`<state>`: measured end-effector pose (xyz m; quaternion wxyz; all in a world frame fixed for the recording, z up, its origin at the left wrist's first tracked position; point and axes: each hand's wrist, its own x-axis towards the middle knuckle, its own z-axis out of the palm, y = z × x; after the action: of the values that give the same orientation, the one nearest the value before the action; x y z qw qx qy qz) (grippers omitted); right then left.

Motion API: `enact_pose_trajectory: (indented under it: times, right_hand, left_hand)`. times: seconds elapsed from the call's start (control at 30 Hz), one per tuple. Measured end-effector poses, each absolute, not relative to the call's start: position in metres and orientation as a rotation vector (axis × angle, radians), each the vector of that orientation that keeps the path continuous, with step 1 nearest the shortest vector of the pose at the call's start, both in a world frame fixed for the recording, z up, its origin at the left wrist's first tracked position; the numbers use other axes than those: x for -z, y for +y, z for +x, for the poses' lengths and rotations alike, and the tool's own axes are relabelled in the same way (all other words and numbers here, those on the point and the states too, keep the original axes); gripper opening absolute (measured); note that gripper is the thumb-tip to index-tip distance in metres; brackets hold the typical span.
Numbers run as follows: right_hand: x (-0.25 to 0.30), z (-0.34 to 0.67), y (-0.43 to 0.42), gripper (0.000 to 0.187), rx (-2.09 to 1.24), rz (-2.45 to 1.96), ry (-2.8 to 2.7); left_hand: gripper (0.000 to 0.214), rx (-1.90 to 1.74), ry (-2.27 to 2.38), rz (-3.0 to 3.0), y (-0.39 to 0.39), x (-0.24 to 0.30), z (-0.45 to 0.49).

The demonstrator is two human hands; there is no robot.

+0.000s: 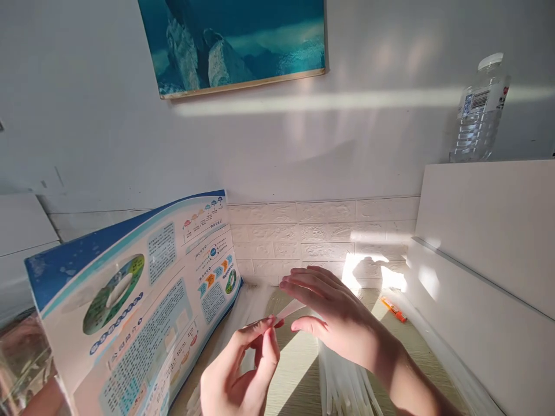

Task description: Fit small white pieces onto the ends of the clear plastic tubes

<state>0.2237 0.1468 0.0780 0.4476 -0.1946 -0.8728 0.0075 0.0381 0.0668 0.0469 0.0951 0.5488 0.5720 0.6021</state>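
Both hands are up over the worktop (299,370) in strong sunlight. The left hand (236,375) is pinched, thumb and forefinger clamped on one end of a thin white strip (289,310). That strip is lifted clear of the surface, and its far end runs in under the right hand (333,315). The right hand is flat and released, fingers stretched out together, gripping nothing. Whether its palm actually touches the strip, I cannot tell.

Below the right wrist lies a bundle of white strips (342,387), stretched along the worktop. So, as a judgement: one strip is out and in hand, and the bulk of the bundle is yet to be picked up. No finished pile shows anywhere.

Around them, a printed box (143,300) leans at the left and a small orange tool (393,309) lies near the wall. A water bottle (479,110) stands on the white cabinet (485,231) at the right.
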Motion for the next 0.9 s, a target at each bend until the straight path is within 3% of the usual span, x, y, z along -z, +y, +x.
enact_pose_trajectory:
  times: [0.1,0.27,0.33,0.47,0.7,0.9]
  right_hand:
    - [-0.082,0.236,0.148,0.020,0.027,-0.570,-2.187]
    - [-0.095,0.273,0.153,0.023,-0.514,-0.984,-2.252]
    - [-0.096,0.286,0.156,0.026,-0.568,-1.105,-2.222]
    - [-0.090,0.308,0.170,0.040,-0.385,-1.278,-2.204]
    - [-0.085,0.310,0.176,0.033,-0.177,-1.425,-2.265]
    - [-0.082,0.289,0.176,0.030,0.112,-1.283,-2.353]
  left_hand:
    - [0.028,-1.701,1.483,1.676,0.084,-0.052,0.054]
    - [0.031,-1.505,1.225,1.693,0.121,-0.059,0.081]
    - [0.029,-1.413,1.169,1.795,0.138,-0.065,0.094]
    - [0.018,-1.233,1.160,2.154,0.165,-0.078,0.117]
    - [0.021,-1.080,1.275,2.357,0.180,-0.089,0.122]
    - [0.020,-1.051,1.225,2.117,0.185,-0.097,0.098]
